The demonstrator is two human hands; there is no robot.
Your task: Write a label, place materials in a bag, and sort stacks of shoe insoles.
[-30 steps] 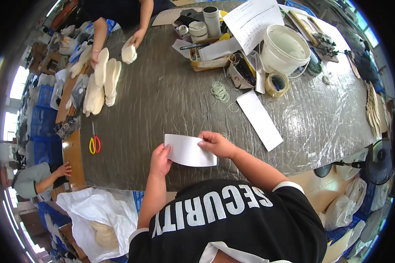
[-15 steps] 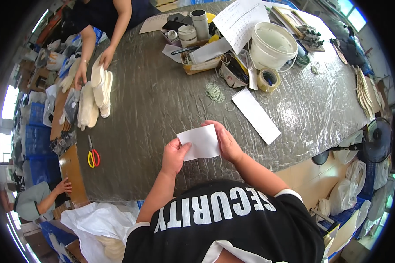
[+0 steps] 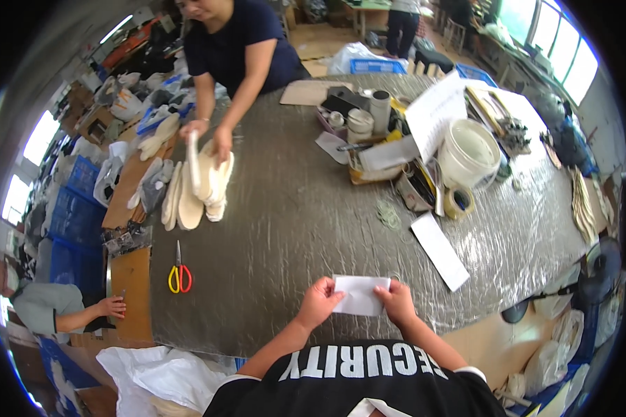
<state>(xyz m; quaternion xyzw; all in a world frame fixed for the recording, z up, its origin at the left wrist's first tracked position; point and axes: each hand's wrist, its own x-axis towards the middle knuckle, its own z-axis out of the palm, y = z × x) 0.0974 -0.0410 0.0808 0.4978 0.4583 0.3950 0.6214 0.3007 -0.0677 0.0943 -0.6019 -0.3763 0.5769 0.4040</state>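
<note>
A small white sheet of paper (image 3: 360, 297) is stretched between my hands, just above the near edge of the table. My left hand (image 3: 318, 304) pinches its left edge, thumb on top. The right edge is gripped by my right hand (image 3: 398, 304) in the same way. Beyond and to the right lies a long white paper strip (image 3: 439, 251), with a loose heap of pale rubber bands (image 3: 388, 215) past it. Scissors (image 3: 179, 276) with one yellow and one red handle rest to my left.
Across the dark, plastic-covered table (image 3: 285, 229), a co-worker handles a stack of cream insoles (image 3: 191, 207). A white bucket (image 3: 469, 156), a tape roll (image 3: 459, 202) and a tray of tools (image 3: 375, 170) stand at the far right. Another person's hand (image 3: 111, 306) is at the left.
My right hand has gone from lying flat along the paper to pinching its edge. The view has tilted up. Across the table, the co-worker has raised an insole upright.
</note>
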